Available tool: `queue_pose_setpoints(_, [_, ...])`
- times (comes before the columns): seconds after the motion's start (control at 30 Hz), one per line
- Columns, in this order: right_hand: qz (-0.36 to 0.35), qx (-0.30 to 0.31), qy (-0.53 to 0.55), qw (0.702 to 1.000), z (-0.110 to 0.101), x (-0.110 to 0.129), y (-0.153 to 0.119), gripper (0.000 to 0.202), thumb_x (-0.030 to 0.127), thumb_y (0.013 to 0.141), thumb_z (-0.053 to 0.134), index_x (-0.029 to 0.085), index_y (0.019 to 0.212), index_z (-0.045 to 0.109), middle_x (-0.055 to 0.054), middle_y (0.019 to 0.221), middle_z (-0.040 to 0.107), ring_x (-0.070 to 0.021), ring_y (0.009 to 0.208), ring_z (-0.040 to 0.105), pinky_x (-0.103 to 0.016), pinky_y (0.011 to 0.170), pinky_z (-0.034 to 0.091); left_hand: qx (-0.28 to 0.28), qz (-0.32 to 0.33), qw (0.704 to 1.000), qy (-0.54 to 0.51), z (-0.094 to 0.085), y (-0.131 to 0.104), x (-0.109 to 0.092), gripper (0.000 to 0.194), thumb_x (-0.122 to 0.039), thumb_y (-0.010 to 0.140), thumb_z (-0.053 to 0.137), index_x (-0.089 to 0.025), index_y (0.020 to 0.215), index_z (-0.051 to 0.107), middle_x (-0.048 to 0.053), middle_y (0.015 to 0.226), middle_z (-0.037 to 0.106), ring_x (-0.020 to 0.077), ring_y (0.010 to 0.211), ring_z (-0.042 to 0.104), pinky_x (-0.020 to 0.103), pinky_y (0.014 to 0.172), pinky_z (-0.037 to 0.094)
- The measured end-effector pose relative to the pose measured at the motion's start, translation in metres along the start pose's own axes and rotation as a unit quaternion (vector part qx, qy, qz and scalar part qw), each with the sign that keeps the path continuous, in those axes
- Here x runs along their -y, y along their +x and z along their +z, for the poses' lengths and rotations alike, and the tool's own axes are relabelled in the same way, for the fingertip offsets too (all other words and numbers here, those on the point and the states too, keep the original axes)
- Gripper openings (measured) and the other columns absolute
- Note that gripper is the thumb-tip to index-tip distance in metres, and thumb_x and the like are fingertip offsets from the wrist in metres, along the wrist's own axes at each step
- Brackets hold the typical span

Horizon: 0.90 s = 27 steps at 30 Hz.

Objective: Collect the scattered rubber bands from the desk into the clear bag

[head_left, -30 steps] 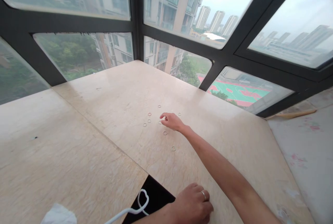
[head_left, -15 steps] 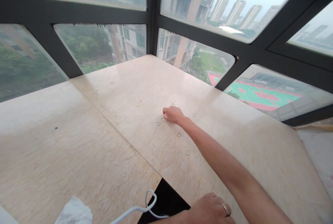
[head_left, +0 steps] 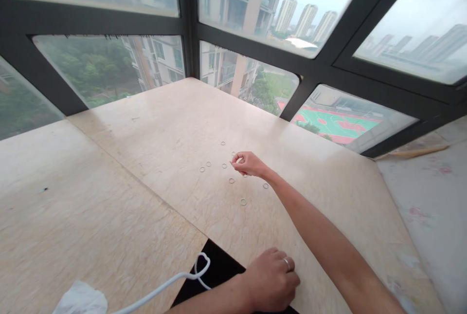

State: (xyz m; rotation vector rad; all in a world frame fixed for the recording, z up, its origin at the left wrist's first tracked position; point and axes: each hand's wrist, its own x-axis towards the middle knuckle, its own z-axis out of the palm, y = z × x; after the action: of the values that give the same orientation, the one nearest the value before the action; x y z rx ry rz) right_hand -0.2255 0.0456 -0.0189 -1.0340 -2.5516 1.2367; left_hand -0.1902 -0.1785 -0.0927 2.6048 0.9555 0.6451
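Note:
Several thin metal rings lie scattered on the beige marble-like surface [head_left: 146, 158], among them one ring [head_left: 243, 202] nearest to me and another ring [head_left: 223, 143] farthest off. Over the scattered rings, my right hand [head_left: 250, 164] is pinched with thumb and forefinger together; a small thing shows at the fingertips, too small to make out. My left hand [head_left: 273, 279], a ring on one finger, rests with curled fingers at the near edge, beside a black area. Whatever it may hold is hidden under the palm.
A white cable [head_left: 156, 288] loops over the black area [head_left: 215, 265] at the bottom. White crumpled tissue [head_left: 82, 298] lies at lower left, and a small dark object [head_left: 44, 189] farther left. Dark-framed windows [head_left: 189, 22] bound the surface behind.
The view has turned to the right. My right hand has moved rightward over the surface, uncovering more rings. More of my left hand shows, still curled.

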Motion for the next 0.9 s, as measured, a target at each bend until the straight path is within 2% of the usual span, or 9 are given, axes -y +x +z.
queue_pose_setpoints(0.13, [0.003,-0.043,0.124,0.991,-0.021,-0.008,-0.06,0.02,0.036,0.08,0.052,0.017,0.088,0.051,0.009,0.046,0.049,-0.0049,0.034,0.038,-0.014,0.032,0.027,0.011,-0.006,1.0,0.01,-0.007,0.001,-0.002,0.014,-0.021,0.081,0.059,-0.017,0.071,0.05,0.003,0.079,0.054,0.0161,0.072,0.049,0.031,0.062,0.036])
queue_pose_setpoints(0.27, [0.022,-0.1,0.307,0.946,-0.039,-0.022,-0.133,0.026,0.039,0.073,0.063,0.02,0.082,0.048,0.012,0.04,0.044,-0.0039,0.031,0.03,-0.013,0.029,0.019,-0.003,-0.026,1.0,0.001,-0.008,0.0,-0.005,0.008,-0.016,0.083,0.055,-0.018,0.076,0.052,0.004,0.081,0.054,0.017,0.075,0.049,0.03,0.067,0.038])
queue_pose_setpoints(0.33, [0.029,-0.133,0.333,0.933,-0.045,-0.03,-0.174,0.027,0.041,0.073,0.063,0.021,0.081,0.048,0.012,0.039,0.045,-0.0039,0.03,0.029,-0.014,0.029,0.017,-0.018,-0.037,0.999,-0.012,-0.009,-0.001,-0.008,0.008,-0.014,0.084,0.051,-0.018,0.078,0.055,0.004,0.081,0.054,0.0173,0.076,0.05,0.03,0.069,0.039])
queue_pose_setpoints(0.4, [0.042,-0.17,0.326,0.929,-0.049,-0.04,-0.217,0.027,0.044,0.075,0.062,0.021,0.08,0.048,0.01,0.039,0.047,-0.0038,0.029,0.029,-0.014,0.029,0.017,-0.031,-0.058,0.997,-0.026,-0.009,0.002,-0.011,0.013,-0.014,0.087,0.047,-0.018,0.079,0.057,0.005,0.08,0.055,0.0176,0.076,0.051,0.03,0.069,0.039])
queue_pose_setpoints(0.47, [0.075,-0.21,0.296,0.929,-0.05,-0.052,-0.263,0.028,0.046,0.077,0.061,0.021,0.079,0.048,0.01,0.039,0.048,-0.0036,0.029,0.028,-0.015,0.03,0.017,-0.04,-0.107,0.993,-0.04,-0.008,0.01,-0.015,0.017,-0.015,0.088,0.046,-0.019,0.079,0.06,0.004,0.077,0.056,0.0176,0.074,0.052,0.03,0.067,0.039])
queue_pose_setpoints(0.57, [0.167,-0.267,0.237,0.919,-0.048,-0.075,-0.331,0.03,0.048,0.079,0.059,0.02,0.081,0.051,0.009,0.039,0.047,-0.0041,0.029,0.028,-0.016,0.032,0.019,-0.056,-0.21,0.975,-0.04,-0.001,0.029,-0.023,0.016,-0.019,0.087,0.048,-0.021,0.081,0.063,0.003,0.072,0.059,0.018,0.07,0.056,0.03,0.064,0.04])
queue_pose_setpoints(0.63, [0.231,-0.319,0.19,0.9,-0.044,-0.091,-0.373,0.03,0.049,0.079,0.059,0.02,0.081,0.053,0.009,0.04,0.046,-0.0054,0.031,0.031,-0.017,0.034,0.023,-0.068,-0.247,0.966,-0.03,0.006,0.045,-0.03,0.015,-0.02,0.086,0.05,-0.021,0.081,0.064,0.002,0.072,0.062,0.0186,0.068,0.057,0.031,0.064,0.04])
queue_pose_setpoints(0.77, [0.32,-0.414,0.085,0.848,-0.028,-0.114,-0.44,0.032,0.052,0.079,0.055,0.02,0.08,0.058,0.008,0.042,0.043,-0.0096,0.036,0.039,-0.021,0.037,0.028,-0.081,-0.233,0.969,-0.015,0.025,0.075,-0.046,0.017,-0.022,0.087,0.048,-0.022,0.081,0.064,0.002,0.072,0.064,0.0189,0.068,0.059,0.032,0.065,0.041])
queue_pose_setpoints(0.9, [0.333,-0.451,0.009,0.828,-0.011,-0.123,-0.469,0.031,0.05,0.084,0.051,0.021,0.083,0.06,0.008,0.042,0.038,-0.0119,0.039,0.043,-0.023,0.043,0.034,-0.066,-0.201,0.977,0.003,0.038,0.091,-0.054,0.019,-0.021,0.088,0.046,-0.021,0.083,0.064,0.003,0.071,0.063,0.0192,0.067,0.058,0.032,0.065,0.04])
